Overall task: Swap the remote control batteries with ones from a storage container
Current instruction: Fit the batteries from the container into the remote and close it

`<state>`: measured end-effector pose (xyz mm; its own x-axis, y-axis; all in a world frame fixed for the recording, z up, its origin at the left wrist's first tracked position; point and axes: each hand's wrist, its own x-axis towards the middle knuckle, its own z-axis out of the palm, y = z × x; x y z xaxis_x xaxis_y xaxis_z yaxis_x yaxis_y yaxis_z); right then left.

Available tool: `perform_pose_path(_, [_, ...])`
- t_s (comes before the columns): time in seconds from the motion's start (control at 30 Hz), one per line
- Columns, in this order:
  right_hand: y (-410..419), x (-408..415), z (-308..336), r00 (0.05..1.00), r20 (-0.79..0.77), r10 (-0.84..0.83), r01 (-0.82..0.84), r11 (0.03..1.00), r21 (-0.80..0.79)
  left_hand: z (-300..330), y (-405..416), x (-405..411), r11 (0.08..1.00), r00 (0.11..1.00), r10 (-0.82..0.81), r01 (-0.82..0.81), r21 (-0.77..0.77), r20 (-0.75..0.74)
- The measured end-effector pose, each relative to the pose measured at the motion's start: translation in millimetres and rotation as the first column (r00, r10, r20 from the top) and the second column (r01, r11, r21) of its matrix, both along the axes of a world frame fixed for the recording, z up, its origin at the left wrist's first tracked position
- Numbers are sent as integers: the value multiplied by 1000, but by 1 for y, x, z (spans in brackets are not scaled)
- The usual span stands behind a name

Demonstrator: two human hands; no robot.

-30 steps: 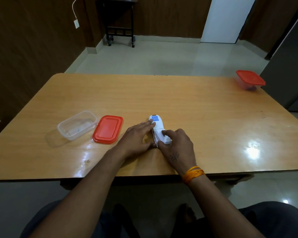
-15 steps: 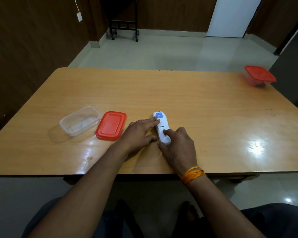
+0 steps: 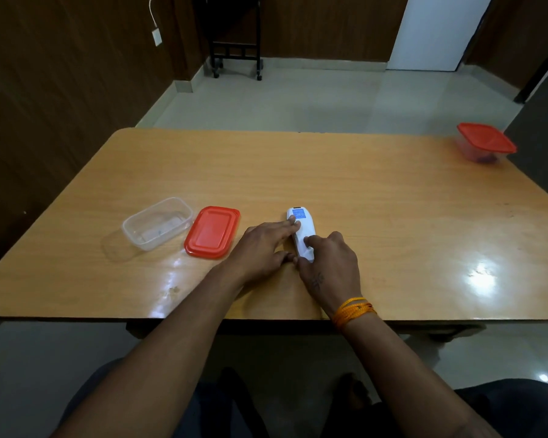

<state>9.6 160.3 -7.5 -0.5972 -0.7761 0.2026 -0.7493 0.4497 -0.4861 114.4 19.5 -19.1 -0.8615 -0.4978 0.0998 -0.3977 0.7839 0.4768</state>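
A white remote control (image 3: 300, 231) lies on the wooden table (image 3: 361, 191) near its front edge, back side up with a blue label at its far end. My left hand (image 3: 263, 251) rests flat beside it, fingertips touching its left edge. My right hand (image 3: 328, 263) covers the remote's near end, thumb and forefinger pressing on it. A clear open storage container (image 3: 157, 227) sits to the left, its red lid (image 3: 212, 231) lying beside it. Any contents of the container are too faint to make out.
A second container with a red lid (image 3: 484, 143) stands closed at the table's far right corner. A black wheeled stand (image 3: 236, 52) is on the floor beyond the table. My knees are below the table's front edge.
Both hands stay on the remote in nearly the same pose. The camera view has shifted slightly, and the remote has hardly moved.
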Motion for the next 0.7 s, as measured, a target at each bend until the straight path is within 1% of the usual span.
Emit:
perform_pose_path(0.07, [0, 1, 3, 1000, 22, -19, 18, 1000, 22, 0, 2, 1, 1000, 1000, 3, -2, 11, -10])
perform_pose_path(0.17, [1, -1, 5, 999, 45, -17, 14, 999, 49, 0, 7, 3, 997, 999, 27, -24, 75, -46])
perform_pose_path(0.27, [1, -5, 8, 996, 86, -19, 12, 997, 79, 3, 11, 6, 990, 994, 92, -86, 110, -51])
perform_pose_path(0.37, [-2, -6, 11, 998, 47, -44, 38, 992, 120, 5, 14, 8, 982, 986, 167, -164, 92, -23])
perform_pose_path(0.47, [-1, -9, 12, 995, 8, -103, 102, 992, 75, 4, 15, 7, 980, 982, 188, -189, 68, 12])
perform_pose_path(0.6, [3, -16, 16, 979, 22, -203, 202, 978, 51, 6, 15, 3, 980, 980, 187, -191, 53, 74])
perform_pose_path(0.7, [3, -23, 12, 980, 78, -185, 183, 983, 35, 7, 15, 3, 981, 980, 183, -187, 48, 82])
